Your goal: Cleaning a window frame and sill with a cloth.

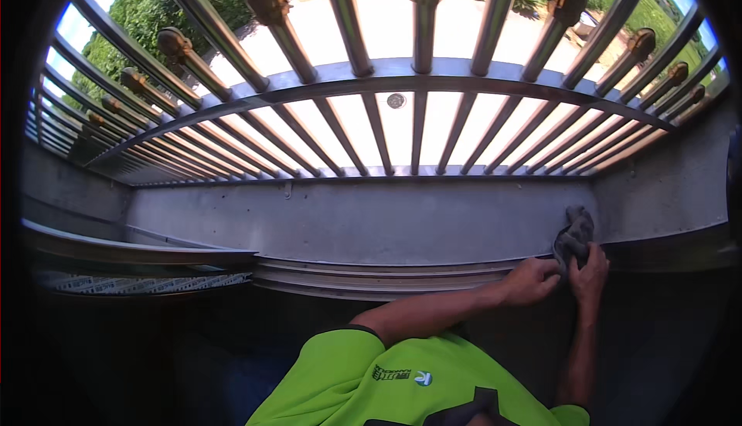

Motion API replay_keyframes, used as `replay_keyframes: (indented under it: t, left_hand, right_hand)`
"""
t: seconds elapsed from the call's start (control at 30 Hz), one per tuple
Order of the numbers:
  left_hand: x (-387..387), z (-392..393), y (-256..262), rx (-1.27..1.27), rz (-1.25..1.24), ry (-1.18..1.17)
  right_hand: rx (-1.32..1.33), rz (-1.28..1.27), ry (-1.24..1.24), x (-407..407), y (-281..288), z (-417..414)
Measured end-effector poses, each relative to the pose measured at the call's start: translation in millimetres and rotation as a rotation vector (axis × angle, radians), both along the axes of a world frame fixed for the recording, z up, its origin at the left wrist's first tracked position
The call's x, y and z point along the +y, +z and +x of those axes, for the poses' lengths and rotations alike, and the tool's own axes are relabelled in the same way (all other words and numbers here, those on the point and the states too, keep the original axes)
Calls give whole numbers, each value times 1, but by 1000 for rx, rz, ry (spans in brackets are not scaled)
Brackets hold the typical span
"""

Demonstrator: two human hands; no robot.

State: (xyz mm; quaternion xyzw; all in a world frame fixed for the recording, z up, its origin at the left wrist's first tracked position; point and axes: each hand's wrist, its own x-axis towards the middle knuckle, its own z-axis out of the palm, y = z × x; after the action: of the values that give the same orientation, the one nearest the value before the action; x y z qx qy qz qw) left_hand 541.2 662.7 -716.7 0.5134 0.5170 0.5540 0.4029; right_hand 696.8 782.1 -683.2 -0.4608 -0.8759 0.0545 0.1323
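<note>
A crumpled dark grey cloth (pixel 575 233) lies bunched near the right end of a grey window sill (pixel 394 220). My right hand (pixel 589 272) grips its lower part with thumb and fingers. Just to the left, my left hand (pixel 530 280) pinches the lower left edge of the same cloth, above the window's metal sliding track (pixel 394 275). The cloth's upper part reaches onto the sill close to the right side wall.
Beyond the sill stands a metal guard rail (pixel 423 81) of upright bars, some with gold-coloured finials (pixel 266 0). A window sash (pixel 139 249) with printed film covers the left part of the track. The right side wall (pixel 661 200) borders the sill.
</note>
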Motion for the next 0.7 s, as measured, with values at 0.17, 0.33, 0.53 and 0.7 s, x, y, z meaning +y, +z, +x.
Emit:
replay_keyframes:
  t: [0.17, 0.33, 0.53, 0.7]
  left_hand:
    - [-23, -17, -8, -452, -179, 63]
    - [-41, -55, 22, -714, -74, 311]
    - [-43, -76, 56, -621, 8, 333]
    - [-22, -18, 27, -197, -48, -21]
  right_hand:
    - [114, -85, 8, -25, 0, -27]
    - [840, -687, -28, -48, 21, -99]
    - [1089, -394, -147, -12, 51, -51]
    - [480, -15, -308, 2, 49, 25]
